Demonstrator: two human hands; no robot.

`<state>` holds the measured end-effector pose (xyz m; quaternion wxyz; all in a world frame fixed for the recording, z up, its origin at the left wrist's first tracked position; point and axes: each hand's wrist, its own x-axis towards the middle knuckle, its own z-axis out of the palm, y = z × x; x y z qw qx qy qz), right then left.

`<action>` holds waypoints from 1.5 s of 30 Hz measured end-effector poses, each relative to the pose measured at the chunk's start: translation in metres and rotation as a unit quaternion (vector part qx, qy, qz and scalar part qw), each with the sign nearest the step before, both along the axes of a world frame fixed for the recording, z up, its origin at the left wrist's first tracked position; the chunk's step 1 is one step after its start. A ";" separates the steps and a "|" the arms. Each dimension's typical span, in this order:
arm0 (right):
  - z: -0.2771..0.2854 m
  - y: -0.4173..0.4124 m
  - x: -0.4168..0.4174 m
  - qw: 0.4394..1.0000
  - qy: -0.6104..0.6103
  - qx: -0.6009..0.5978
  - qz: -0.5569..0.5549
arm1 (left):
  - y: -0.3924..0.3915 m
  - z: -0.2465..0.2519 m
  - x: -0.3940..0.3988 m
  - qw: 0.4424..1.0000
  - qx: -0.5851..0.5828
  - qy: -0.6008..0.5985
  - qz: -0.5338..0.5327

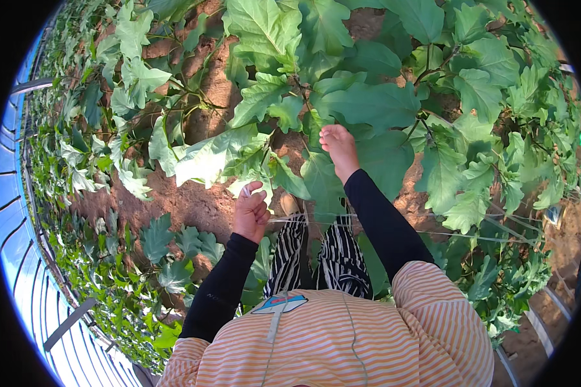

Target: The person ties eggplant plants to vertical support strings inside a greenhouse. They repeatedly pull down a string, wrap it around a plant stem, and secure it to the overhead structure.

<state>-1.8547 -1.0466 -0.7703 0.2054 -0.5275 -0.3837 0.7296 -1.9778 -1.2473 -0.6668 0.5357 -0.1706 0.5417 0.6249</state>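
My left hand [252, 213] is raised left of centre, its fingers curled around a thin white strand or twine [246, 192] whose end shows at the thumb. Lobed green leaves [208, 157] of an eggplant-like plant lie just beyond it. My right hand [338, 147] reaches into the foliage near the middle, its fingers bent beside a small upright leaf [313, 126]. Whether those fingers grip anything is hidden. A plant stem [302, 89] rises a little beyond that hand. Dark sleeves cover both my forearms.
Dense rows of leafy plants [479, 92] surround me over reddish soil [174, 200]. Pale strings [397, 215] run across at knee height, close to my striped trousers [344, 261]. At the far left curves a ribbed greenhouse wall [12, 193]. Flat bands [540, 334] cross the lower right.
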 end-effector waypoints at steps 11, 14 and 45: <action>-0.233 0.019 -0.101 0.949 -0.189 0.206 0.147 | 0.030 -0.123 0.020 0.943 -0.218 0.206 -0.145; -0.266 0.014 -0.093 0.938 -0.253 0.160 0.172 | 0.019 -0.137 0.013 0.951 -0.228 0.186 -0.097; -0.531 0.039 -0.171 0.406 -0.506 0.435 0.624 | 0.012 -0.134 -0.021 0.965 -0.134 0.221 -0.040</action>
